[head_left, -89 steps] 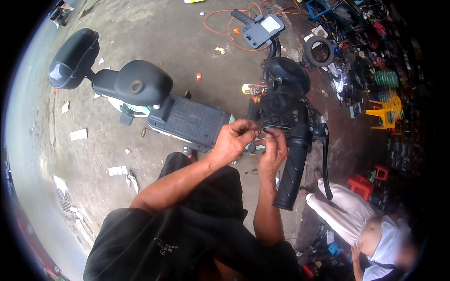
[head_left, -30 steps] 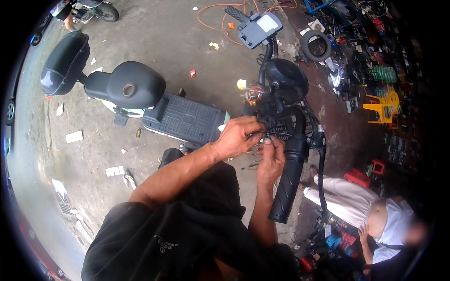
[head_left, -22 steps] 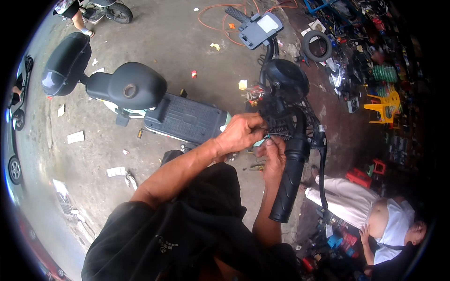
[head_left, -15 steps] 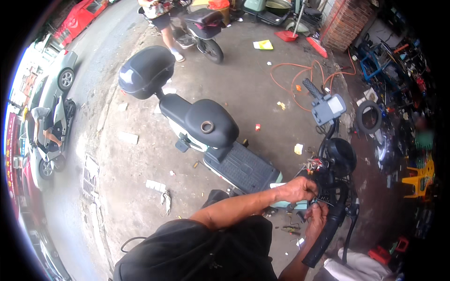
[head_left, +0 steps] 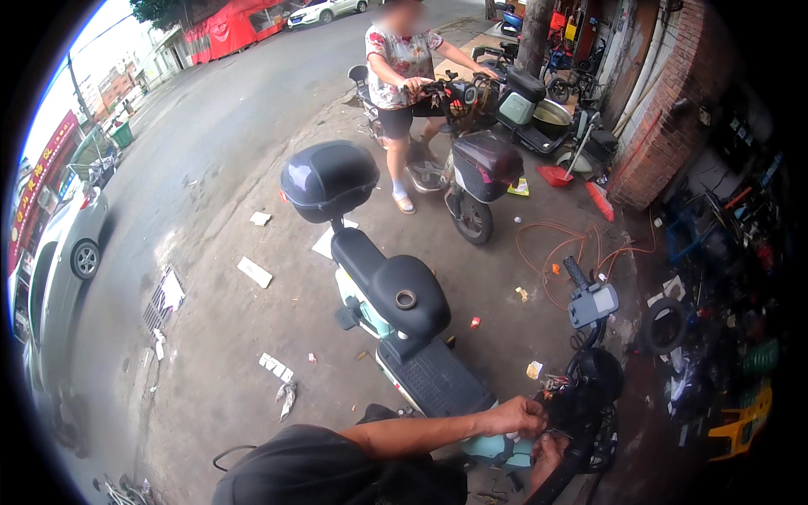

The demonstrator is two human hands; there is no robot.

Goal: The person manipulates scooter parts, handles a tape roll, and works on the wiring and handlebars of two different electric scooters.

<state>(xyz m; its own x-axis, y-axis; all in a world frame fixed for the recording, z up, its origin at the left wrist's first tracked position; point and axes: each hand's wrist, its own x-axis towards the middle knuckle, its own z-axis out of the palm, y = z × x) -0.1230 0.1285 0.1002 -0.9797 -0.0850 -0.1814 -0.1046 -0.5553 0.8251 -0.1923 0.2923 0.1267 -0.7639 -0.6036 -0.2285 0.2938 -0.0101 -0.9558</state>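
Observation:
In front of me stands an electric scooter with a black seat (head_left: 404, 295), a dark ribbed footboard (head_left: 433, 374) and pale green body panels. Beside its dark handlebar and headlight area (head_left: 599, 374), my left hand (head_left: 517, 416) is closed in a pinch. Just below it is my right hand (head_left: 550, 452), its fingers closed too, almost touching the left. Whatever thin piece they grip is too small to make out. Loose wiring (head_left: 555, 385) shows by the headlight. A ring-shaped part (head_left: 406, 299) lies on the seat. A grey phone holder (head_left: 592, 305) sits near the far grip.
Beyond the scooter's black top box (head_left: 329, 181), a person (head_left: 404, 76) holds the handlebars of another scooter (head_left: 475, 177). An orange hose (head_left: 547, 244) coils on the ground. A tyre (head_left: 665, 326) and a yellow stool (head_left: 742, 425) stand at right. A white car (head_left: 71, 244) is at left.
My view has tilted up, so the scooter sits lower and the other person shows more fully. Both hands stay close together by the handlebar, fingers still closed.

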